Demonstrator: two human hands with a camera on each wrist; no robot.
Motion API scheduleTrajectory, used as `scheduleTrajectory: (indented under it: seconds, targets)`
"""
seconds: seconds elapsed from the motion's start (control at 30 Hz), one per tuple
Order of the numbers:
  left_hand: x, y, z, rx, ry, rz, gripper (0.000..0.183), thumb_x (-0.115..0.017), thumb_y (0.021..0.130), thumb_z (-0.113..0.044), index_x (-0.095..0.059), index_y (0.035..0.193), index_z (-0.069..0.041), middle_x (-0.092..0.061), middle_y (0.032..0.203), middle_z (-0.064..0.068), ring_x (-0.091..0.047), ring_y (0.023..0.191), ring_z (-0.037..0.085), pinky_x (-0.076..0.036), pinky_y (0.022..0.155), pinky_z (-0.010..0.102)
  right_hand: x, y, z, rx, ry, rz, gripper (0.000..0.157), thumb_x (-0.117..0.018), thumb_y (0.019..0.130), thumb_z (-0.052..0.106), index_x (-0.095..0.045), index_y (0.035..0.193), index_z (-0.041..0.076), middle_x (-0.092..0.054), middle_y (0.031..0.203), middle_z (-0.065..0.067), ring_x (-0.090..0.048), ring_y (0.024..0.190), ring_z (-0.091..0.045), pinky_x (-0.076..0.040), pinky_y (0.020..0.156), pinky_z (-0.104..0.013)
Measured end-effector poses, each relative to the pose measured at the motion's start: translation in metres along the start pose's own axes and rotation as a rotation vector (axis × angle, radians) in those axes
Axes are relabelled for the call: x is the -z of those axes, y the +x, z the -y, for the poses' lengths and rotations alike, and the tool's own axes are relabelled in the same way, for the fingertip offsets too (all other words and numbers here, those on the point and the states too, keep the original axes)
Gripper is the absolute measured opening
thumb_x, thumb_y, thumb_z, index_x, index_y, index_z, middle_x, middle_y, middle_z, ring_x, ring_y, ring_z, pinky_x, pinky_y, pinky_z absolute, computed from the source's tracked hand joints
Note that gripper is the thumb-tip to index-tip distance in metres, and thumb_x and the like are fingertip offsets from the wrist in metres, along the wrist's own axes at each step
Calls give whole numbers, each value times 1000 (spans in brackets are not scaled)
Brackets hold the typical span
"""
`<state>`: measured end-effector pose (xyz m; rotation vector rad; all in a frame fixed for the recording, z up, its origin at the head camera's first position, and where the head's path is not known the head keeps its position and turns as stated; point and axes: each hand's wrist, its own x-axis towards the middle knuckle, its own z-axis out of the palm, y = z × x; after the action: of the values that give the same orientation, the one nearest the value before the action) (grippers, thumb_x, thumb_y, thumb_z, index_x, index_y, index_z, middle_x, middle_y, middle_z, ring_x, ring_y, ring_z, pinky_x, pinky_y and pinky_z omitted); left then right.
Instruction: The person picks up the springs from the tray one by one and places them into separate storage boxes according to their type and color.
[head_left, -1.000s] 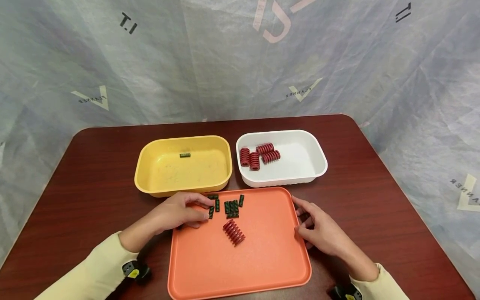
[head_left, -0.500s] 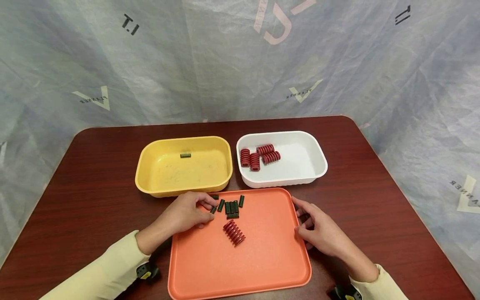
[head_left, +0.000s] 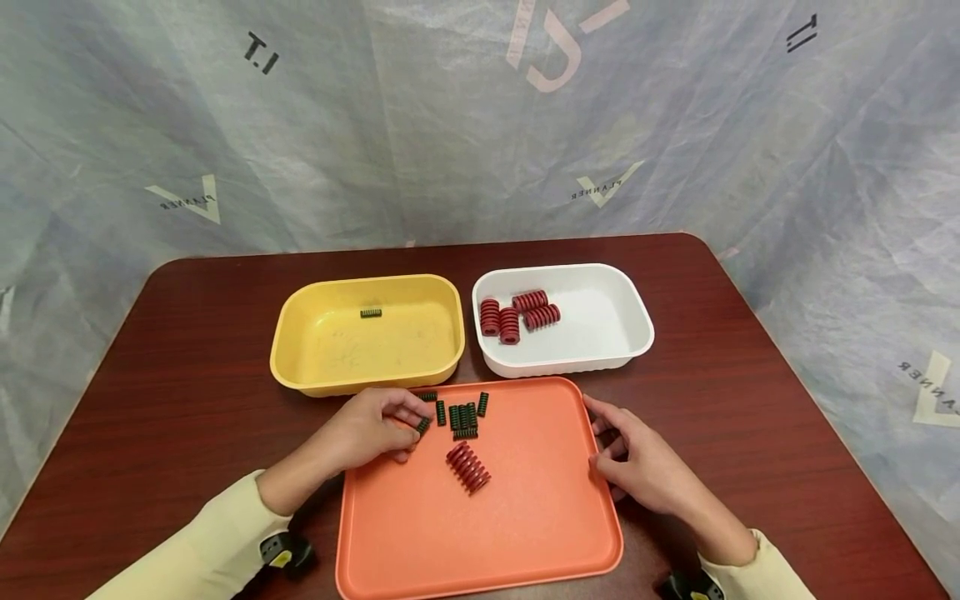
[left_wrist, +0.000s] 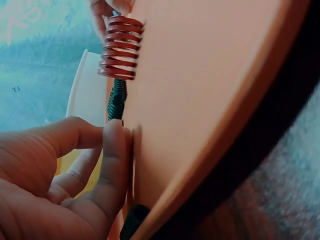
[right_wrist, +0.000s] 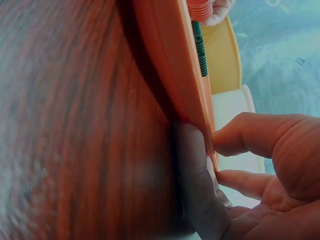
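In the head view my left hand (head_left: pixel 375 429) pinches a small green spring (head_left: pixel 423 426) between thumb and finger, over the tray's far left corner. The left wrist view shows those fingertips meeting, with the pinched spring hidden. Just right of the hand lie several more green springs (head_left: pixel 462 416), some side by side. A larger red spring (head_left: pixel 468 467) lies nearer the middle of the orange tray (head_left: pixel 480 533). My right hand (head_left: pixel 637 454) grips the tray's right rim with thumb and fingers. Near the tray edge in the left wrist view is another green spring (left_wrist: pixel 134 222).
Behind the tray stand a yellow bin (head_left: pixel 337 350) with one green spring (head_left: pixel 371 313) inside and a white bin (head_left: pixel 600 325) holding several red springs (head_left: pixel 531 300). Everything rests on a dark red-brown table (head_left: pixel 750 400). A grey sheet (head_left: pixel 300 150) hangs behind it.
The left hand moved right to the green springs, then slightly back left, with one spring now pinched and tilted. A neighbouring green spring shifted a little right. The right hand stays on the rim.
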<state>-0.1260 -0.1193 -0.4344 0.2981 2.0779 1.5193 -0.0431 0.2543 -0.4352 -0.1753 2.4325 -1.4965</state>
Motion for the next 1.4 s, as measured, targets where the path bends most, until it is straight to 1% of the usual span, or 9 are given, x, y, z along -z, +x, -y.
scheduleTrajectory:
  seconds: [0.2,0.33,0.43,0.6,0.73,0.87,1.1,1.27,1.4]
  targets:
    - [6,-4,-1,21,-104,63,34,-68,87,5,-66,121,8,-67,102,20,-69,75,26,-64,68,41,0,0,0,0,-1,-1,80,-65,89,-10,-33,160,6,-51,121,-22,-63,81,-24,-60,47,-39]
    - [9,-7,-8,37,-150,103,36,-70,90,3,-64,125,10,-68,104,22,-69,78,26,-64,69,42,0,-1,0,-7,-4,-6,79,-64,89,-11,-34,160,6,-51,121,-21,-63,81,-24,-60,47,-39]
    - [11,-10,-15,46,-175,127,39,-71,89,2,-63,126,10,-68,105,23,-69,80,27,-64,70,42,0,0,0,-13,-8,-10,79,-64,88,-11,-34,160,6,-51,121,-21,-63,81,-24,-60,46,-39]
    - [16,-12,-28,46,-194,161,41,-71,89,2,-61,128,11,-67,107,23,-68,78,26,-63,69,36,0,0,-1,-8,-1,-4,80,-65,89,-11,-33,160,5,-50,121,-21,-63,81,-24,-60,46,-39]
    - [24,-11,-37,14,-220,187,42,-70,91,3,-58,131,13,-67,106,23,-68,78,23,-62,70,32,0,-1,-1,-4,8,2,80,-66,89,-10,-32,160,5,-50,121,-21,-63,81,-24,-60,47,-39]
    - [35,-10,-47,-20,-231,174,45,-69,93,4,-54,133,15,-68,106,18,-70,84,22,-64,75,35,0,-1,-1,1,11,1,79,-66,89,-10,-33,160,5,-50,121,-21,-63,80,-24,-60,46,-39]
    - [60,-3,-62,3,-223,118,43,-69,95,4,-57,135,8,-71,106,12,-71,87,20,-63,76,32,-1,0,0,5,-5,-7,79,-66,89,-10,-34,160,5,-51,121,-21,-62,80,-23,-60,46,-39]
    - [74,5,-68,19,-219,121,44,-69,96,2,-56,138,6,-71,105,11,-69,85,19,-62,82,35,-1,0,-1,7,-11,-10,79,-66,89,-11,-35,159,5,-50,121,-21,-62,80,-23,-60,46,-39]
    - [85,14,-70,15,-228,137,47,-65,98,5,-50,142,10,-71,105,9,-71,88,19,-62,85,36,-1,0,-1,8,-8,-8,79,-65,88,-11,-34,160,5,-50,121,-22,-62,80,-23,-60,46,-39]
